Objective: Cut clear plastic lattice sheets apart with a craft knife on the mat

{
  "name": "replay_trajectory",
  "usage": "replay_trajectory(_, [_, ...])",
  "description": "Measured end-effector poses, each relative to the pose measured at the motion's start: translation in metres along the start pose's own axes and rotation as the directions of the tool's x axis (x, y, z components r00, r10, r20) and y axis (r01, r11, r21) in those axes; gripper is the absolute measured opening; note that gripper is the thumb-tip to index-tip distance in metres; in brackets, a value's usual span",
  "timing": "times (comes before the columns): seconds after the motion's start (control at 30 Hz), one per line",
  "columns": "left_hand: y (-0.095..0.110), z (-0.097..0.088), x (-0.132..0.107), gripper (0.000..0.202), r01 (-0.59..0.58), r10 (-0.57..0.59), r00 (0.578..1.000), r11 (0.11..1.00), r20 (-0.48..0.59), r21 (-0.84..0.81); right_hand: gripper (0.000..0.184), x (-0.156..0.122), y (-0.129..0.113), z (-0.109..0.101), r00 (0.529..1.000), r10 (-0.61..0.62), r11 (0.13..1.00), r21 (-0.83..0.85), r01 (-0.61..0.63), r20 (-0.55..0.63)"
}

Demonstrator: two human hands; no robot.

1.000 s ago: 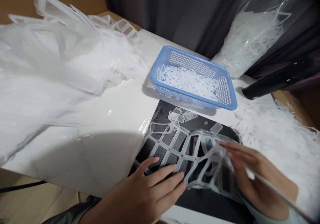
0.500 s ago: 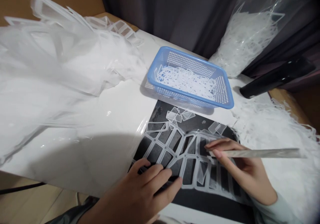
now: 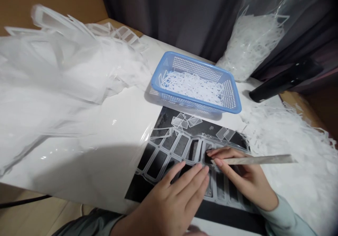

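Observation:
A clear plastic lattice sheet (image 3: 169, 148) with rectangular cut-outs lies flat on a black mat (image 3: 137, 190) at the table's near edge. My left hand (image 3: 171, 197) rests on it with fingers stretched flat, pressing the lattice down. My right hand (image 3: 237, 172) is beside it, fingers pinched on a thin metal ruler (image 3: 261, 159) that points right, its tip at the lattice by my left fingertips. A few loose clear rectangles (image 3: 185, 121) lie at the mat's far end.
A blue perforated basket (image 3: 232, 100) holding white plastic strips stands behind the mat. Heaps of translucent plastic sheeting (image 3: 52, 74) fill the left. Shredded white scrap (image 3: 298, 141) lies right, a clear bag of scrap (image 3: 253, 39) behind. A black handle (image 3: 285, 79) lies at right.
The lattice, lifted and crumpled on the right a second ago, now lies flat. My left hand slid right toward my right hand, and the ruler swung to lie level.

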State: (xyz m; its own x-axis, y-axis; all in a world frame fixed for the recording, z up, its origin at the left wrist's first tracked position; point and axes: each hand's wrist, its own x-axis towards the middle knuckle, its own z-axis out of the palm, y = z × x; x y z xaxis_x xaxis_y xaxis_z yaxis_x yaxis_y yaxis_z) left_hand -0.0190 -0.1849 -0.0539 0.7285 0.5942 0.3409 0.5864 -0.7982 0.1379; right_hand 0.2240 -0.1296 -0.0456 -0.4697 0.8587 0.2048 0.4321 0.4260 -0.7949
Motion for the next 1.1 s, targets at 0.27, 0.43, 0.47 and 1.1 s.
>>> replay_trajectory(0.27, [0.005,0.009,0.004,0.055,0.128,-0.124,0.992,0.970,0.033,-0.207,0.013,0.004,-0.008,0.000,0.996,-0.079,0.994,-0.075,0.083,0.050])
replay_trajectory(0.43, [0.007,0.013,0.001,0.050,0.159,-0.164,0.986,0.962,-0.004,-0.222,0.018,-0.005,-0.004,0.004,0.960,-0.262,0.923,-0.264,0.280,0.100])
replay_trajectory(0.47, [0.007,0.014,0.001,0.050,0.160,-0.164,0.987,0.962,0.001,-0.221,0.020,-0.006,-0.002,0.003,0.950,-0.294,0.892,-0.328,0.312,0.104])
replay_trajectory(1.1, [0.005,0.009,0.006,0.043,0.093,-0.093,0.996,0.992,0.005,-0.090,0.012,0.004,0.009,-0.016,0.988,-0.112,0.994,-0.003,0.112,-0.106])
